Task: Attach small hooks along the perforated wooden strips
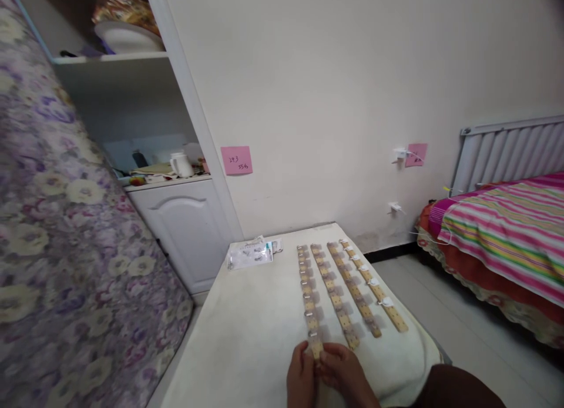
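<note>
Four narrow wooden strips with small holes lie side by side on the table. My left hand (301, 375) is closed at the near end of the leftmost strip (309, 302), thumb and fingers pinching its left edge. From the other side my right hand (346, 371) grips the same end, its thumb on the strip. Small clear pieces with metal-looking bars sit along that strip. Similar pieces line the second strip (337, 299) and the third strip (355, 287). On the rightmost strip (399, 321) are white round pieces. My fingers partly hide what lies under them.
A cloth-covered table (247, 325) carries the strips and clear plastic packets (251, 255) at its far left. A floral curtain (88, 267) and a cupboard (180, 231) stand left. To the right is a bed (515, 220). A brown-clad knee (458, 387) shows by the table's near right corner.
</note>
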Demonstrator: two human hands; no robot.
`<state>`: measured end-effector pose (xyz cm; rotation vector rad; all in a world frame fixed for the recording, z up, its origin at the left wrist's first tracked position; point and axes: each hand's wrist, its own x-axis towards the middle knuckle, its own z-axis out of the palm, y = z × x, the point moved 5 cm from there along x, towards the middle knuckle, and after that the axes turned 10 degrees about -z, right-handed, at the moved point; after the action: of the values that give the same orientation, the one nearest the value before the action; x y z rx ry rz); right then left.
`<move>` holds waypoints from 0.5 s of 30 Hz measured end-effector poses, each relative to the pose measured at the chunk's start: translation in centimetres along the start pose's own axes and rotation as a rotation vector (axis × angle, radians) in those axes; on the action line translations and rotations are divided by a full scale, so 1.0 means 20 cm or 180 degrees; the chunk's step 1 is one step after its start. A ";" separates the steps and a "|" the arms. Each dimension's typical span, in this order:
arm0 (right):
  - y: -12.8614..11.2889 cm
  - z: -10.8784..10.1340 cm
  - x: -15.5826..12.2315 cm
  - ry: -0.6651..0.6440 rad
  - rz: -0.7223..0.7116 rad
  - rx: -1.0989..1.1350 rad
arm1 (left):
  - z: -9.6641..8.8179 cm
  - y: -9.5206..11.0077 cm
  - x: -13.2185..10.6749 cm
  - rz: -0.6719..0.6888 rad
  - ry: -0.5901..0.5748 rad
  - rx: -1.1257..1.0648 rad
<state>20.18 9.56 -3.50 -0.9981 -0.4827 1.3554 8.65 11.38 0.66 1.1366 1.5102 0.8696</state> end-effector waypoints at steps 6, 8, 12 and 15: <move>0.04 0.09 0.03 -0.0296 0.0225 -0.0189 | -0.01 0.05 -0.01 -0.0028 -0.0007 0.0499; 0.04 0.11 0.02 -0.0372 0.0160 -0.0116 | -0.02 0.07 -0.01 -0.0081 0.0067 0.0513; 0.03 0.12 -0.07 -0.0647 -0.0023 -0.0352 | -0.03 0.12 -0.07 -0.0114 0.0187 0.0216; 0.01 0.12 -0.19 -0.0813 -0.0285 -0.1064 | -0.07 0.11 -0.15 -0.0020 0.0464 0.0256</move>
<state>17.40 6.78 -1.44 -1.0620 -0.9598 1.3538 7.85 9.26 3.85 1.1461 1.6800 0.9107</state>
